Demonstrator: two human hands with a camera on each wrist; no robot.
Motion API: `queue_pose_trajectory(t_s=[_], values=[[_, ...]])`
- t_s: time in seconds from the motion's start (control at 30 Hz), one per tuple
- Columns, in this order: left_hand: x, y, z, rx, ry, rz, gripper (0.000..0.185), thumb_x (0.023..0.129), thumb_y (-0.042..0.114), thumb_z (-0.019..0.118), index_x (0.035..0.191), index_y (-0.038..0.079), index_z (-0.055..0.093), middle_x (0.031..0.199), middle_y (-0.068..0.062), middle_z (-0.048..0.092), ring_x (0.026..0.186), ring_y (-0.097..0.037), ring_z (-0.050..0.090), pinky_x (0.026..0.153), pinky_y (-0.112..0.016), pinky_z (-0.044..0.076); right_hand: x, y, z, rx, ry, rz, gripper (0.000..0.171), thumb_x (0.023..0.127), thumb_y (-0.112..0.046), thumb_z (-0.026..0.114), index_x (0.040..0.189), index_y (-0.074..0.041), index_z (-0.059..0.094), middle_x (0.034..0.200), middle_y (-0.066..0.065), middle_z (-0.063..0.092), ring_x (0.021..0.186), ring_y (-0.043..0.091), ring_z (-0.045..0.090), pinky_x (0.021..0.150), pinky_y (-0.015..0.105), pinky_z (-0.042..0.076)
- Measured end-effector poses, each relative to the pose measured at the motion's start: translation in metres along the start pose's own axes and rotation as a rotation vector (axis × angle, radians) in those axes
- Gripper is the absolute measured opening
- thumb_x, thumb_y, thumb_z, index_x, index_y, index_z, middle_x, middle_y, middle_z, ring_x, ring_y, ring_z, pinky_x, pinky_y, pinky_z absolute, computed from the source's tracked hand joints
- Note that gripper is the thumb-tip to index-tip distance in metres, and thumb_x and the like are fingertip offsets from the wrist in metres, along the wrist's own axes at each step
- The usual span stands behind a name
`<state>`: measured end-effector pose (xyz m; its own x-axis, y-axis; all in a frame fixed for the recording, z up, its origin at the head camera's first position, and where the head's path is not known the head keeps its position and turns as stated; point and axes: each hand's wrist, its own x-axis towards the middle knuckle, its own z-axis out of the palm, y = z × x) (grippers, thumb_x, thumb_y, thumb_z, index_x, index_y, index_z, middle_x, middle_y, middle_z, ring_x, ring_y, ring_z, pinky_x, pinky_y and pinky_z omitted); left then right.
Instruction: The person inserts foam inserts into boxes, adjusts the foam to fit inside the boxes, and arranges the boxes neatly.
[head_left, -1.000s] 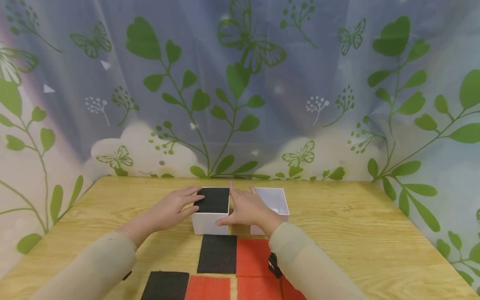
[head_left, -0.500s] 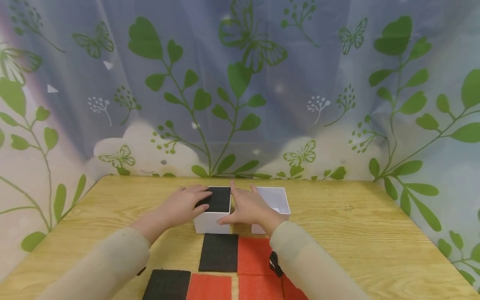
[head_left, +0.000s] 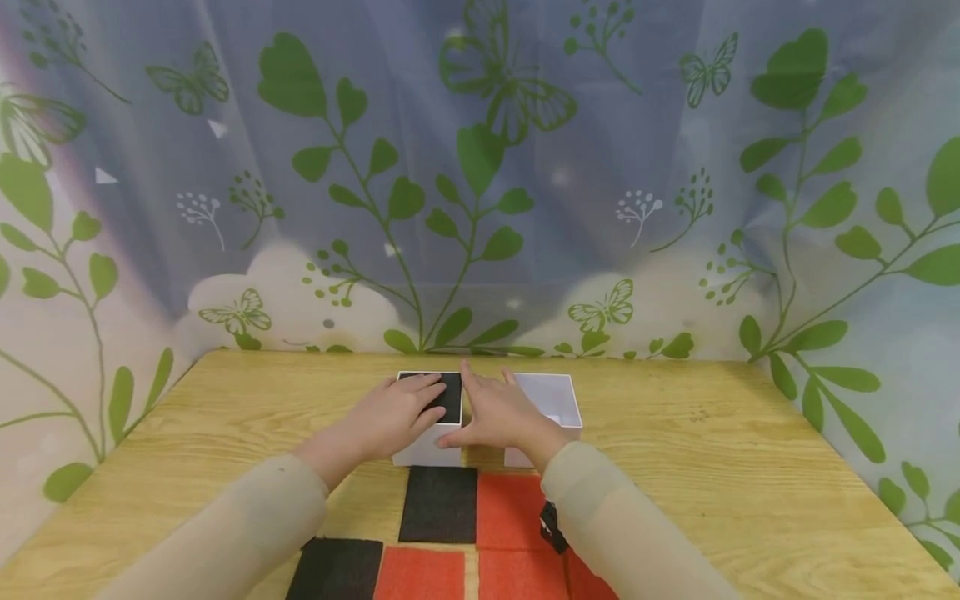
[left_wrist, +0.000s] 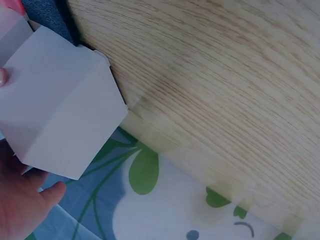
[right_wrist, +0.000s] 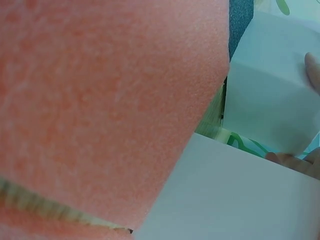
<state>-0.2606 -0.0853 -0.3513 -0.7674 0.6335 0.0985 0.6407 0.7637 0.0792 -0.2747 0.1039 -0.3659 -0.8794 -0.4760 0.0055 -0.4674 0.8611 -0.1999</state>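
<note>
Two boxes: a white box (head_left: 427,446) filled to the top with a black foam square (head_left: 448,393), and just right of it a second, open white box (head_left: 553,398); both stand on the wooden table (head_left: 712,467) near its far edge.
Left hand: the left hand (head_left: 393,414) lies over the near left part of the black foam square, fingers fairly straight and spread, fingertips pressing down on the foam; the thumb's position is not clear.
Right hand: the right hand (head_left: 498,412) sits in the gap between the two boxes, fingers stretched forward along the filled box's right wall, thumb pointing left against its front right corner; it curls round nothing.
Foam relative to the hands: the black square sits inside the box directly under the left fingers and just left of the right hand's fingers, so the box is flanked from both sides.
Left wrist view: the white box (left_wrist: 60,115) shows from the outside as two plain walls meeting at a corner, a fingertip at its left edge and the palm (left_wrist: 20,205) below.
Right wrist view: a red foam sheet (right_wrist: 100,105) fills most of the picture, white box walls beyond.
Loose sheets: a black foam sheet (head_left: 438,504) and red foam sheets (head_left: 506,510) lie flat on the table, edge to edge, in front of the boxes; another black one (head_left: 336,569) lies at the near edge.
Backdrop: a curtain with green leaves and butterflies (head_left: 480,167) hangs behind the table.
</note>
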Motion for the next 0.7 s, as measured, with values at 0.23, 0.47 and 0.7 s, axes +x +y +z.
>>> queue_pose_trajectory(t_s=[0.23, 0.47, 0.7], values=[[0.0045, -0.002, 0.0003, -0.022, 0.011, 0.001, 0.049, 0.099, 0.035, 0.043, 0.136, 0.002, 0.048, 0.141, -0.015, 0.042, 0.13, -0.028, 0.037, 0.102, -0.055, 0.03, 0.0001, 0.0002, -0.0027, -0.006, -0.002, -0.004, 0.118, 0.07, -0.073, 0.06, 0.149, -0.003, 0.007, 0.148, 0.006, 0.031, 0.132, 0.015, 0.035, 0.11, 0.052, 0.003], [0.0068, -0.0027, 0.0011, -0.042, -0.003, -0.003, 0.049, 0.099, 0.036, 0.043, 0.136, 0.004, 0.048, 0.142, -0.015, 0.04, 0.131, -0.028, 0.035, 0.103, -0.055, 0.029, 0.0006, 0.0008, -0.0038, 0.0, 0.006, -0.006, 0.117, 0.071, -0.072, 0.06, 0.149, -0.003, 0.007, 0.148, 0.006, 0.032, 0.131, 0.016, 0.036, 0.11, 0.054, 0.004], [-0.001, -0.0003, 0.0057, -0.036, 0.122, 0.126, 0.04, 0.095, 0.032, 0.054, 0.125, 0.005, 0.059, 0.128, -0.012, 0.053, 0.118, -0.027, 0.05, 0.097, -0.046, 0.041, 0.0005, 0.0019, -0.0013, -0.004, -0.002, -0.008, 0.117, 0.071, -0.073, 0.06, 0.149, -0.004, 0.007, 0.147, 0.006, 0.033, 0.131, 0.016, 0.037, 0.11, 0.053, 0.003]])
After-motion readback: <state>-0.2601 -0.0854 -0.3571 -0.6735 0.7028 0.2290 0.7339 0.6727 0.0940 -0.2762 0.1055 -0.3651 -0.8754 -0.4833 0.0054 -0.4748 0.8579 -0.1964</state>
